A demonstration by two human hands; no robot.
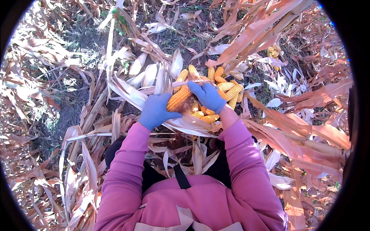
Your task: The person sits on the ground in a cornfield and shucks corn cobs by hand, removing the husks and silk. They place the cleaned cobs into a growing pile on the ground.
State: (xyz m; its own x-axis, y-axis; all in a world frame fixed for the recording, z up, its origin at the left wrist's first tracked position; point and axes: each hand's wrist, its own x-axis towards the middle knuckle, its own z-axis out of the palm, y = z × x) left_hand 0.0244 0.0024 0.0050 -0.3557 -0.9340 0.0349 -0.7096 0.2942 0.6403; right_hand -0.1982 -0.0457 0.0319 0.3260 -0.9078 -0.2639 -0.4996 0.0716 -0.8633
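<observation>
Cob [179,99] approx ctr of frame, long axis slanting lower L to upper R; can't tell which end's the tip. L hand [155,111] clamped on its lower-L end; R hand [208,97] at upper-R end, can't tell if fingers grip. Loose cobs [233,91] piled just R of ctr.

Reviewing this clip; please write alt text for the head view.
A person's blue-gloved left hand holds a yellow corn cob, with the blue-gloved right hand close by its upper end, over a pile of bare cobs. Pale dry husks and long dry leaves lie around them.
</observation>
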